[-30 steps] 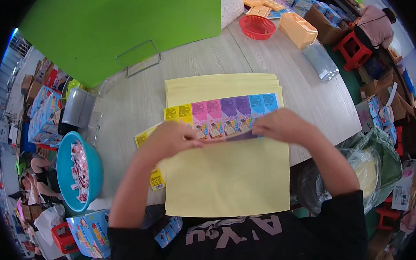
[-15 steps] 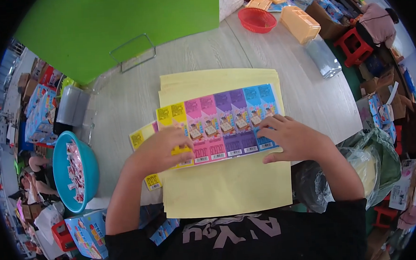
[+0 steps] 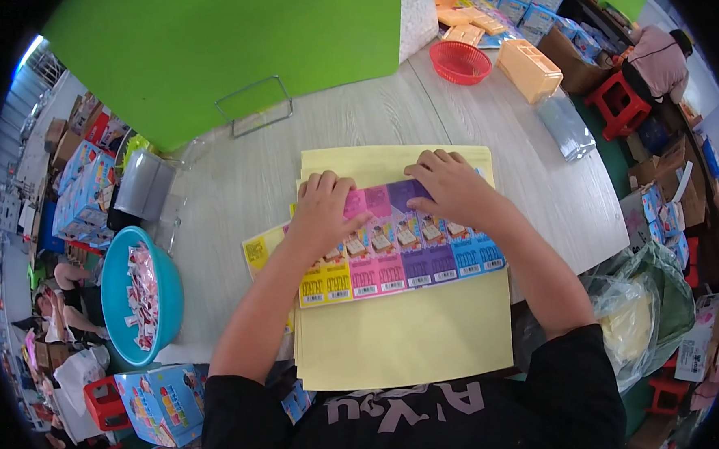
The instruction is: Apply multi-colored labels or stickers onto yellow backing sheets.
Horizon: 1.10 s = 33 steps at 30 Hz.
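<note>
A printed sheet in yellow, pink, purple and blue strips lies slightly tilted on a stack of pale yellow sheets. My left hand rests on the sheet's upper left part, its thumb stretched toward the middle. My right hand lies over the upper right part, fingertips past the top edge and thumb spread apart. Neither hand has visibly lifted the sheet. Another yellow-edged printed sheet sticks out at the left, partly under the first one and my left forearm.
A turquoise basin of small wrapped packets stands at the left. Behind are a green panel, a wire stand, a red basket and an orange plastic piece. A clear bag hangs at the right.
Both hands have moved from the sheet's lower half and right end up to its top edge. The whole view has shifted, so the table appears lower and farther right.
</note>
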{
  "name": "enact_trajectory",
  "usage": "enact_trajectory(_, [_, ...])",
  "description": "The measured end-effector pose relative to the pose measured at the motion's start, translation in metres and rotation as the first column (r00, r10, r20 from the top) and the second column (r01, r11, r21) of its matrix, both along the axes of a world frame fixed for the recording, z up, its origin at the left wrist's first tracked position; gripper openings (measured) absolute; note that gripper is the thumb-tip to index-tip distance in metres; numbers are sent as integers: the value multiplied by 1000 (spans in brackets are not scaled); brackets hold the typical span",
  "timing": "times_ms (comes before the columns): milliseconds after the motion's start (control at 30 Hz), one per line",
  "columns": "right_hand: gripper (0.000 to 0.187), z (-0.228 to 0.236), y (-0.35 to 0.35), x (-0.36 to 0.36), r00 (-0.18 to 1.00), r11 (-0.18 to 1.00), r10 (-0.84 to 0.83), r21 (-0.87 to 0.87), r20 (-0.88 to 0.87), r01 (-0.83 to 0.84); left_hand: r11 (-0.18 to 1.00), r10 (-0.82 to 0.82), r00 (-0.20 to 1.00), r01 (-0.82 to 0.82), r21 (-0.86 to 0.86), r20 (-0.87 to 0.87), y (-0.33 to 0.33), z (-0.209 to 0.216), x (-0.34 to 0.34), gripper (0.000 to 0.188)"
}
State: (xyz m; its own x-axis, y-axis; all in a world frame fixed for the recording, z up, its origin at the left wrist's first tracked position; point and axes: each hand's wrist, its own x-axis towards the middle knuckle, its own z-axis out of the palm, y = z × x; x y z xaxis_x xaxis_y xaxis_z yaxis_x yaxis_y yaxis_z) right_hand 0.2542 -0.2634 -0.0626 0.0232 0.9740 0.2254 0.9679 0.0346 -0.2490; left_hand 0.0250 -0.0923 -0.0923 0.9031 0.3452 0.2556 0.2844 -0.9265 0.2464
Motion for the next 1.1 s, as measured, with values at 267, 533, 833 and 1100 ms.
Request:
enact_trajectory(267, [35, 12, 4, 4, 987, 998, 19, -54, -161, -28, 998, -51, 979, 55, -12, 197, 1, 18, 3, 42])
enact_trajectory(533, [21, 13, 7, 4, 983, 983, 89, 173, -158, -61, 990, -138, 941, 142, 8, 309, 14, 22, 7, 29])
enact_trajectory(833, [13, 2, 11, 16, 967, 986, 126, 134, -222, -98, 978, -59, 964, 108, -178, 261, 16, 13, 19, 34])
enact_trajectory(1100, [14, -5, 14, 20, 945, 991, 129, 0, -300, -135, 997, -63, 996, 66, -48, 67, 25, 26, 16, 47])
